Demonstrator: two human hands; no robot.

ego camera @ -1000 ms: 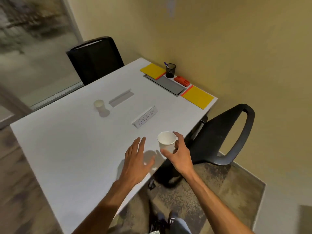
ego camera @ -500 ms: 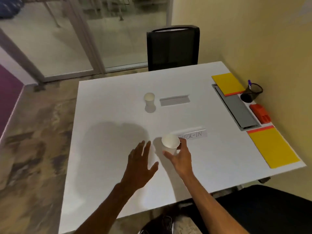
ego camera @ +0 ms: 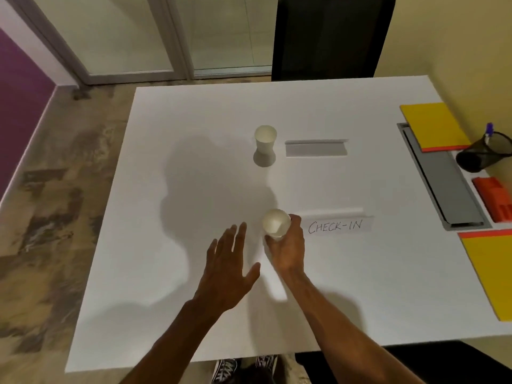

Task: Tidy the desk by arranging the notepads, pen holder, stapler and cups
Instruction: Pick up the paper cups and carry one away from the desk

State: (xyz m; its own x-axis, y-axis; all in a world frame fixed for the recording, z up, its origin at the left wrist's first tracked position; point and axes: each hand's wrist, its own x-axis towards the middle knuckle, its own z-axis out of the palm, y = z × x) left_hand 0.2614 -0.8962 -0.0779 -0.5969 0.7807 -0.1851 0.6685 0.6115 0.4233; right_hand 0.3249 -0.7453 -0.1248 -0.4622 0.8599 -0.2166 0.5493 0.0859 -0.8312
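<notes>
My right hand (ego camera: 286, 246) is shut on a white paper cup (ego camera: 276, 224), held upright just left of the "CHECK-IN" sign (ego camera: 336, 226). My left hand (ego camera: 227, 270) hovers open beside it, fingers spread, holding nothing. A second white cup (ego camera: 265, 140) stands farther back on the white desk (ego camera: 194, 189), left of another folded sign (ego camera: 315, 148). Along the right edge lie a yellow notepad (ego camera: 432, 126), a black mesh pen holder (ego camera: 483, 155) with a purple pen, a red stapler (ego camera: 494, 202) and a second yellow notepad (ego camera: 490, 270).
A grey cable tray lid (ego camera: 443, 184) is set into the desk by the notepads. A black chair (ego camera: 329, 37) stands at the far side; another dark seat (ego camera: 374, 364) is at the near right edge. Glass doors and floor lie to the left.
The view swung round from the desk's corner to face it squarely. My right hand carried the cup in over the desk, to the left of the CHECK-IN sign; the left hand stayed open alongside.
</notes>
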